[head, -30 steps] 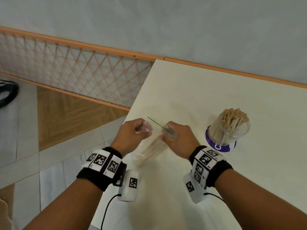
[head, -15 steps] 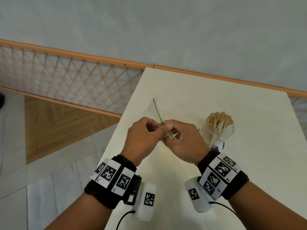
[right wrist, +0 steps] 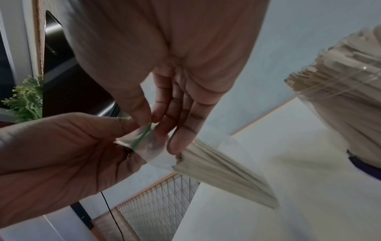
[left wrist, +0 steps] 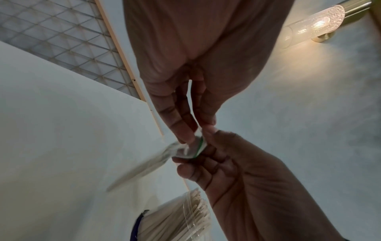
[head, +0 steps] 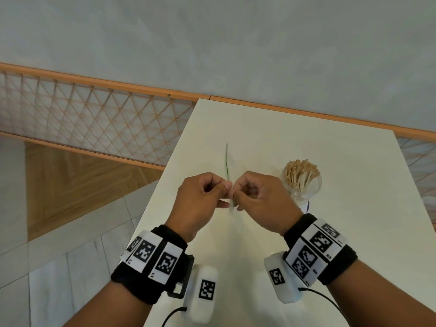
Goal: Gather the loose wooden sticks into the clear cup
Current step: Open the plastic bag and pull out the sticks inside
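While both hands pinched the mouth of the clear bag [right wrist: 152, 146] above the counter [head: 259, 138], the left hand [head: 200, 201] and right hand [head: 257, 201] risked jerking the seal apart and spilling the wooden sticks [right wrist: 222, 176] across it. Those pale, thin sticks lay bundled inside the bag, hanging below the fingers. Just right, the clear cup [head: 306, 192] stood upright, already packed with sticks.

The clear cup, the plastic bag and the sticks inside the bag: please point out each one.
clear cup [head: 304, 187], head view, on its glass wall.
plastic bag [right wrist: 152, 146], right wrist view, on the clear film beside the green strip.
bagged sticks [right wrist: 218, 171], right wrist view, mid-bundle.
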Available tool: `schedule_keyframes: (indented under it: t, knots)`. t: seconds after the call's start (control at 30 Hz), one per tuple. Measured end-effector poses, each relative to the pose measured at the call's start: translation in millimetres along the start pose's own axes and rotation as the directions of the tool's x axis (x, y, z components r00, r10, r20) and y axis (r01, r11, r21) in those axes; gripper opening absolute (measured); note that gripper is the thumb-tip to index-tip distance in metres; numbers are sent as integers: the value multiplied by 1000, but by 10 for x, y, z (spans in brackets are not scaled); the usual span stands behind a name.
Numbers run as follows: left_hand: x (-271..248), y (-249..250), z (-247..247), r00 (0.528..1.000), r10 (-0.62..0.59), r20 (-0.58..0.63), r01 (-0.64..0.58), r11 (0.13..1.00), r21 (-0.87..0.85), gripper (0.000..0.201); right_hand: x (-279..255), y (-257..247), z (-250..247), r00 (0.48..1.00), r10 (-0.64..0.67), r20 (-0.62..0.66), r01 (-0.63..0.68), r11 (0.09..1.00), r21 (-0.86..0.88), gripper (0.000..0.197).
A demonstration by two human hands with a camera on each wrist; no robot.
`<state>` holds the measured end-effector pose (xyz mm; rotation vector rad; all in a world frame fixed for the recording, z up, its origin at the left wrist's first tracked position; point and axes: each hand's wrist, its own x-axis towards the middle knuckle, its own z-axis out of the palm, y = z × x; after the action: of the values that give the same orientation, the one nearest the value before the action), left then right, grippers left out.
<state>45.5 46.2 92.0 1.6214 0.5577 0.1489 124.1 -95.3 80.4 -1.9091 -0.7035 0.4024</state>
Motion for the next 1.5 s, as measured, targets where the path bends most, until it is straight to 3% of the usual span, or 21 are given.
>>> schedule_keyframes:
  t: [0.13, 0.27, 0.43, 0.5, 0.57, 0.63, 0.67, 0.77, 0.87, 0.97, 1.0, 1.03, 1.13, 1.23, 1.3, 1.4, 1.5]
  knots:
    - [-7, 16, -12, 998, 52, 29, -53, 998, 42, 15, -20, 13, 13, 1000, 1, 27, -2, 999, 35, 17]
    - [-16, 23, -71, 994, 86, 63, -92, 991, 96, 15, -14, 50, -12, 999, 45, -29, -42, 996, 73, 17]
    - [-60, 15, -198, 989, 124, 83, -139, 968, 209, 14, -23, 217, -123, 973, 130, -192, -162, 973, -164, 21]
    - [-93, 25, -211, 970, 183, 157, -223, 927, 301, 13, -42, 224, -146, 962, 137, -234, -195, 950, -245, 19]
    - [-115, 34, -189, 932, 252, 263, -344, 844, 411, 12, -39, 150, -116, 978, 126, -168, -161, 963, -215, 15]
    - [-126, 47, -143, 874, 314, 371, -472, 727, 498, 13, -4, 79, -57, 992, 114, -44, -121, 975, -185, 38]
    - [-125, 49, -126, 847, 334, 415, -521, 681, 515, 14, 28, 65, -23, 996, 85, -10, -85, 978, -190, 40]
    - [-156, 47, -122, 795, 356, 491, -597, 600, 532, 14, 109, 57, 10, 997, -13, -71, 0, 984, -179, 17]
    - [-281, 0, -168, 803, 332, 494, -590, 557, 585, 14, 131, 155, -87, 988, 45, -148, -66, 987, -143, 20]
    - [-377, 39, -270, 827, 290, 481, -543, 635, 549, 11, 83, 213, -169, 992, 82, -95, -88, 994, -70, 27]
    - [-353, 84, -313, 843, 261, 471, -512, 660, 550, 17, 59, 195, -184, 994, 86, -63, -88, 996, -16, 30]
    - [-304, 148, -359, 867, 224, 446, -470, 668, 577, 36, 34, 173, -194, 996, 87, -24, -86, 995, 47, 33]
    - [-59, 374, -458, 918, 75, 389, -354, 598, 719, 110, -13, 60, -210, 998, 23, 56, -32, 984, 175, 39]
    - [157, 428, -363, 869, -52, 492, -385, 555, 737, 136, -18, -53, -224, 997, -53, 56, 37, 968, 246, 35]
    - [242, 384, -267, 832, -125, 541, -405, 529, 746, 128, 0, -106, -266, 995, -97, 3, 92, 955, 283, 36]
    - [265, 345, -157, 774, -186, 605, -405, 589, 699, 69, 12, -88, -362, 984, -138, -113, 168, 929, 331, 16]
    - [226, 286, -55, 695, -240, 678, -394, 662, 638, 29, -21, 4, -522, 991, -56, -120, 106, 882, 459, 23]
